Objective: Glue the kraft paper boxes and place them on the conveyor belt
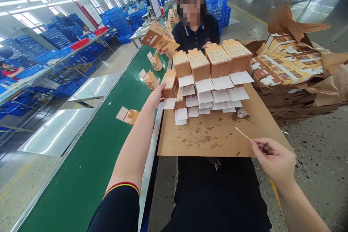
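My right hand (273,157) pinches a cotton swab (241,132) by its near end, above the front right of a brown cardboard sheet (174,141). Stretched out to the left side of the stack, my left hand (158,95) has its thumb against a small brown carton (170,82) with a white flap hanging open; its other fingers are mostly hidden. Beside that carton rise stacked brown cartons (199,65), their white flaps (205,86) jutting toward me. A small clear round dish (241,114) sits on the cardboard among dark wet spots.
A green conveyor belt (81,156) runs along the left, carrying several open cartons (150,79). Opposite me, a co-worker (195,36) holds a larger box (160,38). Flattened cartons in brown paper (293,61) lie at right. Blue crates (217,9) stand behind.
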Tool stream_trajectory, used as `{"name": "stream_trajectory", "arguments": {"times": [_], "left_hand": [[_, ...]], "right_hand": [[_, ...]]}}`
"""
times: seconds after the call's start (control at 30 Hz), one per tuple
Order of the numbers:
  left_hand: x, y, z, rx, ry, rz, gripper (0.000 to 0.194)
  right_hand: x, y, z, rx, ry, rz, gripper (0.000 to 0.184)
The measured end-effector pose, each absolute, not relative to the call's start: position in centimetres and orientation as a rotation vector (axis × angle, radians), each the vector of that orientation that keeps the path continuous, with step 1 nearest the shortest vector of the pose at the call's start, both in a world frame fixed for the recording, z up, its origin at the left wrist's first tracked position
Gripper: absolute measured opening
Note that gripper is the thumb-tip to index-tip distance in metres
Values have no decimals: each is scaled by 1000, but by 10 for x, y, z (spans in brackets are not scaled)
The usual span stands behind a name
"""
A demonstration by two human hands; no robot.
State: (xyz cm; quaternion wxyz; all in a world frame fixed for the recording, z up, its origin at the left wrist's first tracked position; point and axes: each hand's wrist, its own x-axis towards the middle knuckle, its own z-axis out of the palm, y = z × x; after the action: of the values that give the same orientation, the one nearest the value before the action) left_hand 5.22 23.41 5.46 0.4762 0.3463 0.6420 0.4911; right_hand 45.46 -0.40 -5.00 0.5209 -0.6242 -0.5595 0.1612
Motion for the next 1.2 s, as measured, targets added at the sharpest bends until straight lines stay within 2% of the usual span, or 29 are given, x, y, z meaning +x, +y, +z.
{"name": "stream_trajectory", "arguments": {"times": [0.2,0.33,0.47,0.57,0.67,0.77,1.07,1.2], "left_hand": [[45,200,63,790,1570,1301,26],[20,112,52,795,1319,1418,44],[21,23,9,764,1181,1438,69],[37,-9,-37,736,1251,1407,78],[53,-13,-72,769,1314,1376,80],[60,-5,-86,771,1314,1306,80],[77,1,-95,771,1337,1371,102],[81,3,-88,757,1349,1412,100]], "right_hand": [[454,-2,-47,-1498,-1309,381,28],[468,-6,-47,-1567,-1229,367,27],[485,5,-41,-1682,-1265,300,29],[494,32,-30,-1764,-1426,214,18],[499,65,-21,-1839,-1621,238,7],[502,91,-20,-1892,-1776,263,14],[498,124,-23,-1939,-1982,315,29],[501,112,-14,-1985,-1897,260,23]]}}
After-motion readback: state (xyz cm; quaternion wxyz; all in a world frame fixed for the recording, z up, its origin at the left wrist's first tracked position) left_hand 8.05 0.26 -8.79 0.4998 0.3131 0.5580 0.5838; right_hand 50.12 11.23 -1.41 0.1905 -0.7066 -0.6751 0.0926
